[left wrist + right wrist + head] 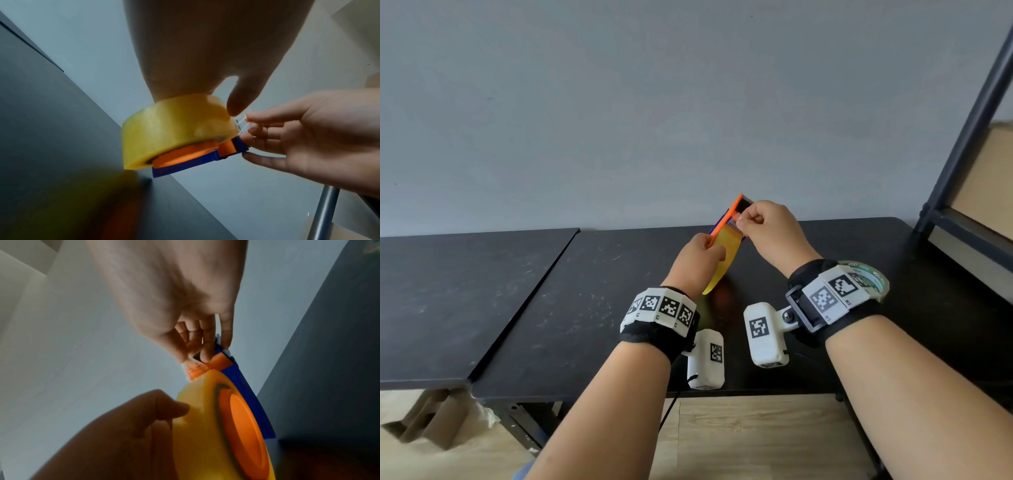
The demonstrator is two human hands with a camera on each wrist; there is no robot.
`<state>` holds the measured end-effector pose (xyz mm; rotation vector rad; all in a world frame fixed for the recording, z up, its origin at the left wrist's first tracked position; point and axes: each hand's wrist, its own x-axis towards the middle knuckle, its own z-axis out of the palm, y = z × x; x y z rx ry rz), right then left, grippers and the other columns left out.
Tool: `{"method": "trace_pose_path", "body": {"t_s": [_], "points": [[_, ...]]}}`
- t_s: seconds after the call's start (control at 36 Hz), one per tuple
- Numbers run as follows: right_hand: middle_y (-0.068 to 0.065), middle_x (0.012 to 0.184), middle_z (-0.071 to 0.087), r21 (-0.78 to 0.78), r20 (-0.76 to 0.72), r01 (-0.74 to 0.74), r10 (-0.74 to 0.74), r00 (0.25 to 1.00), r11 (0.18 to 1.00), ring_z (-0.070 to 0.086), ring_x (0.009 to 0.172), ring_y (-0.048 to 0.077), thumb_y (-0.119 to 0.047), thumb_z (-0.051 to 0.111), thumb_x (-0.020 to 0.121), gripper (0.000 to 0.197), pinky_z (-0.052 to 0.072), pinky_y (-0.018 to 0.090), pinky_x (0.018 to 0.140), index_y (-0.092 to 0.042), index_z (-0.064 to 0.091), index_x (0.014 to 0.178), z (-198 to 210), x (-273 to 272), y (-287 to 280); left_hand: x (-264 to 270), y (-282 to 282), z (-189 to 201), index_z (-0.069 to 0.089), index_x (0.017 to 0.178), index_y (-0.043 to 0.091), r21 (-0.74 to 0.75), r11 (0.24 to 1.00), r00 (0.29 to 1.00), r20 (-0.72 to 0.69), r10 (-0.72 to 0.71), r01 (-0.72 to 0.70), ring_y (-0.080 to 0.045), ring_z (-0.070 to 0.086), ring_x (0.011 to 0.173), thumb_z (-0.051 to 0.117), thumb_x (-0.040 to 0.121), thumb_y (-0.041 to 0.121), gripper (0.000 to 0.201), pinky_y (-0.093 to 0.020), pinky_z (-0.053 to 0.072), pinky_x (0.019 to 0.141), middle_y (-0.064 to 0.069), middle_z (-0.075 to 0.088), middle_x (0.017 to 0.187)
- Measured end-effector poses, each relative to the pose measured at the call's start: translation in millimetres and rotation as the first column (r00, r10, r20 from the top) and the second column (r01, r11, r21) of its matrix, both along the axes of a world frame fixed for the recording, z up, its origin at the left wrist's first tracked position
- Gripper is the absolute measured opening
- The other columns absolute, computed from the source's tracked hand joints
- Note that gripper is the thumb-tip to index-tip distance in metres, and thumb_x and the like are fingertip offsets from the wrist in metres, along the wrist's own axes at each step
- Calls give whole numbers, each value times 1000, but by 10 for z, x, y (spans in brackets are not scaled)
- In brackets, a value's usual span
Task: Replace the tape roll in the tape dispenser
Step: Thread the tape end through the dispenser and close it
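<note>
A yellowish tape roll [724, 260] [174, 125] [197, 423] sits on the orange hub of a blue and orange tape dispenser [732, 214] [205, 155] [240, 382], held tilted above the black table [602, 291]. My left hand [697, 260] [234, 104] [144, 418] grips the roll and dispenser from the left. My right hand [751, 221] [251, 128] [193, 356] pinches the clear loose tape end [243, 125] [192, 368] near the dispenser's front.
Another tape roll with green print [869, 277] lies on the table behind my right wrist. A dark metal shelf frame [962, 144] holding cardboard boxes stands at the right. A second black table [448, 301] adjoins on the left. Folded cardboard [431, 421] lies on the floor.
</note>
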<state>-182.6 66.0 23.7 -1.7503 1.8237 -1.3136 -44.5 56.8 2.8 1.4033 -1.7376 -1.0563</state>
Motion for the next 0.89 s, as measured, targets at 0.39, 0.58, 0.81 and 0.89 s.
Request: {"method": "trace_pose_path", "body": {"t_s": [0.39, 0.58, 0.81, 0.89], "points": [[0, 79, 67, 43, -45, -26, 28, 999, 999, 67, 91, 27, -13, 61, 91, 10, 56, 43, 86, -12, 65, 82, 111, -39, -24, 16, 12, -4, 49, 123, 17, -40, 999, 998, 66, -13, 16, -10, 58, 78, 59, 89, 42, 43, -23, 46, 65, 1, 61, 102], [9, 90, 72, 62, -42, -1, 3, 999, 998, 70, 93, 28, -12, 53, 92, 12, 56, 49, 89, -7, 64, 89, 89, -25, -38, 69, 20, 68, 54, 123, 17, 32, 999, 997, 72, -36, 34, -23, 64, 100, 69, 79, 33, 49, -41, 53, 90, -5, 65, 113], [-1, 75, 64, 2, 50, 76, -76, 996, 997, 65, 80, 25, -13, 58, 93, 12, 56, 38, 80, -7, 68, 90, 95, -129, -55, 144, 36, 59, 54, 122, 21, 84, 994, 996, 43, -73, 70, -26, 63, 103, 67, 60, 33, 65, -46, 51, 94, -6, 65, 115], [-7, 72, 61, 8, 52, 77, -77, 996, 997, 59, 72, 17, -13, 61, 91, 13, 48, 29, 72, -6, 71, 91, 118, -141, -39, 120, 47, 61, 53, 124, 18, 81, 995, 998, 24, -57, 55, -27, 62, 104, 66, 76, 25, 51, -43, 50, 91, -7, 63, 116]]}}
